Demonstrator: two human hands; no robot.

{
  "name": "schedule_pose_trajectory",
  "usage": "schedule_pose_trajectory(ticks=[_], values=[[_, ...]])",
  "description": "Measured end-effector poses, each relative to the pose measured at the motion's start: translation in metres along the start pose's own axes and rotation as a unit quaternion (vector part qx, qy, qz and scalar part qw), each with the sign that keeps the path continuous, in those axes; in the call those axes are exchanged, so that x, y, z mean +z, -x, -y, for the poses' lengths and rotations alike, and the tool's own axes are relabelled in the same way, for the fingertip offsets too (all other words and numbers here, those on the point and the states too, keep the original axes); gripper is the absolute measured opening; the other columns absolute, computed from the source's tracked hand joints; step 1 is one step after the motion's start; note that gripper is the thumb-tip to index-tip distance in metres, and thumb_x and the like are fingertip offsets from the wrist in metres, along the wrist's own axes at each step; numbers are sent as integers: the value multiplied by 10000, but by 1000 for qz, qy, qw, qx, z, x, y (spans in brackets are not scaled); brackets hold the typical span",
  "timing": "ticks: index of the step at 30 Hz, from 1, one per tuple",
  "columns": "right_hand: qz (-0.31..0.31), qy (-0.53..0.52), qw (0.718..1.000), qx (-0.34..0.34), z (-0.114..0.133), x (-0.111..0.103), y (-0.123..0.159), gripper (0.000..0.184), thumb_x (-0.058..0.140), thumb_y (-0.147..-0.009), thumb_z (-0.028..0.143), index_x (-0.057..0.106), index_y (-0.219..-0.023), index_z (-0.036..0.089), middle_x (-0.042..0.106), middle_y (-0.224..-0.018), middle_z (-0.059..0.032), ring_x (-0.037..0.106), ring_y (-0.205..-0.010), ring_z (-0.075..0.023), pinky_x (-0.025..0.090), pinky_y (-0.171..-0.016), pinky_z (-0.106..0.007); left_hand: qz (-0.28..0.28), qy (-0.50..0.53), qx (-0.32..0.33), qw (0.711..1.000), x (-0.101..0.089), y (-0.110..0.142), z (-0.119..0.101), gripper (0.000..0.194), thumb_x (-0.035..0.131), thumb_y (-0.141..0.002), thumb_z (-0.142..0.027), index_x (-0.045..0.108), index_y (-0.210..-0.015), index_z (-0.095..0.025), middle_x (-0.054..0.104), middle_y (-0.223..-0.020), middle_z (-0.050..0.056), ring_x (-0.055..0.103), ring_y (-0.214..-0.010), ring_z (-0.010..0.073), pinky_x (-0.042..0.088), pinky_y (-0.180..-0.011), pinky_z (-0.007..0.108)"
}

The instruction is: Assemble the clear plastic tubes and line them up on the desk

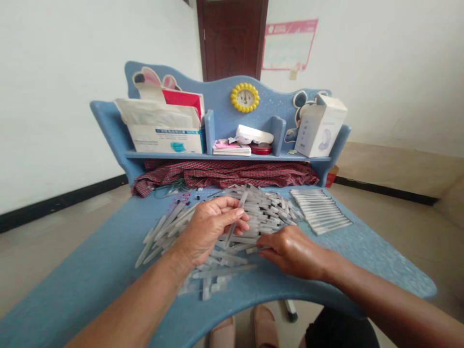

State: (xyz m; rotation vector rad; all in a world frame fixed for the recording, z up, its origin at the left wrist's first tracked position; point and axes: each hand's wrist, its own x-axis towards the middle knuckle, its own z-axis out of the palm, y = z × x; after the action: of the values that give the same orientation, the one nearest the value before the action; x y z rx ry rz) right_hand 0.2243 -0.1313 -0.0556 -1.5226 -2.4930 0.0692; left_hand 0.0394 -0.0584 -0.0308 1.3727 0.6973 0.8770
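Observation:
My left hand (213, 224) is closed in a pinch on a translucent pen (237, 220) with a dark upper end, held at a slant over a heap of pale pen parts (261, 208). Low at the heap's right edge, my right hand (290, 249) has its thumb and fingers pressed together. A pale piece shows at its fingertips, too unclear to name. Long frosted pen barrels (155, 239) lie left of the left hand, partly hidden by it. Nearer the front edge are clear pen caps (206, 287).
A neat row of slim pens or refills (321, 210) lies on the blue desk (380, 261) at right. Behind the heap stretches a checked cloth (232, 174). The shelf above holds a mask box (163, 130), a red tin (261, 149) and a white box (321, 128).

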Motion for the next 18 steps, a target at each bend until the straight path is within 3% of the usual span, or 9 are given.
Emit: schedule_pose_trajectory(ticks=[7, 14, 18], values=[[40, 155, 983, -90, 18, 12, -14, 144, 470, -801, 94, 591, -821, 168, 695, -682, -39, 587, -504, -152, 240, -431, -255, -24, 62, 16, 998, 1, -1, 4, 89, 633, -764, -161, 588, -828, -119, 690, -782, 56, 666, -670, 150, 541, -618, 249], [98, 180, 976, -73, 24, 11, -25, 162, 471, -762, 83, 601, -824, 157, 707, -724, -71, 654, -602, -203, 360, -476, -254, -39, 104, 16, 994, -1, -3, 5, 38, 594, -784, -99, 581, -815, -115, 697, -801, 69, 684, -705, 156, 546, -634, 240], [98, 192, 975, -55, 24, 8, -25, 170, 465, -790, 112, 605, -876, 158, 706, -717, -82, 665, -616, -219, 391, -491, -265, -43, 118, 5, 992, -1, -4, 7, 72, 605, -773, -70, 567, -814, -116, 703, -813, 83, 692, -715, 170, 552, -638, 255]])
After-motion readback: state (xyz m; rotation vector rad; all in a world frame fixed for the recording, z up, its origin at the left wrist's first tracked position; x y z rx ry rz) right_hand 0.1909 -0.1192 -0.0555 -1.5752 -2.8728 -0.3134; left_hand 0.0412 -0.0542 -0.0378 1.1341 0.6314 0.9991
